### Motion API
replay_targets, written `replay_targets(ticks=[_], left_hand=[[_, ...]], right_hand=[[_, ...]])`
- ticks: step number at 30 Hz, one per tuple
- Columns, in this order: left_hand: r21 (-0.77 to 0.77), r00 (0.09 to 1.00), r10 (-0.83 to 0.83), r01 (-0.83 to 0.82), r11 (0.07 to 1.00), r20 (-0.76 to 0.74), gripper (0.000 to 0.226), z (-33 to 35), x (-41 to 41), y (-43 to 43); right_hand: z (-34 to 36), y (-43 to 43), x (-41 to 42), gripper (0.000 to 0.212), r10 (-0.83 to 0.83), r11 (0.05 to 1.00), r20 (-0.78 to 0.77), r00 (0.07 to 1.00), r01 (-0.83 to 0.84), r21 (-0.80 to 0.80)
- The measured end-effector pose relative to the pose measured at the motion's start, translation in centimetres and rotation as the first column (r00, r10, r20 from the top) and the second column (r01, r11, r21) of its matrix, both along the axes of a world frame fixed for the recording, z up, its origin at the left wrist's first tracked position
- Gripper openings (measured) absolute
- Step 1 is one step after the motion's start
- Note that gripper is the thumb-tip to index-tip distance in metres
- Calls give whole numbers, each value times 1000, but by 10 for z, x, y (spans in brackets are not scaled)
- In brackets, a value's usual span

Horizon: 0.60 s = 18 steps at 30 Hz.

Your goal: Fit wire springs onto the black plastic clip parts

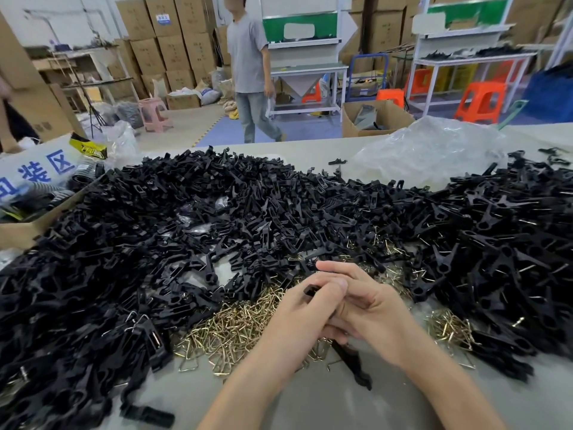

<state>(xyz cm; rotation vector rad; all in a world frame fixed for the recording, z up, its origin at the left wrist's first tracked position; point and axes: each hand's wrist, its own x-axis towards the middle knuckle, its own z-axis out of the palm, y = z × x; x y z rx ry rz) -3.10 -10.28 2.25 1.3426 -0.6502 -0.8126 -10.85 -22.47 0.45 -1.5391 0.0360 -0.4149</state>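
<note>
Warehouse worktable (310,405) buried in black clip parts (217,212): I watch the left hand (297,318) and right hand (375,308) clasp one held clip (311,289) above loose wire springs (235,330); most of the heap, I judge, awaits fitting.

A black clip part (311,290) is gripped between the left hand (297,318) and the right hand (375,311), which are pressed together above the table (310,408). Brass wire springs (235,330) are heaped just beside the hands. A broad pile of black clip parts (248,212) is spread behind them. A clear plastic bag (428,150) is seen farther back on the right.
</note>
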Motion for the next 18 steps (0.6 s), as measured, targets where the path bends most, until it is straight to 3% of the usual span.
replay_targets(ticks=[6, 10, 18], left_hand=[[-33, 989, 138, -137, 990, 54, 31, -1, 5, 0], [-18, 973, 188, -187, 982, 131, 31, -4, 6, 0], [-5, 964, 237, -238, 971, 121, 37, -5, 8, 1]], right_hand=[[7, -3, -4, 52, -79, 997, -54, 995, 80, 8], [12, -1, -5, 51, -31, 999, -57, 998, 31, 9], [12, -3, -5, 58, -53, 997, -67, 996, 49, -59]])
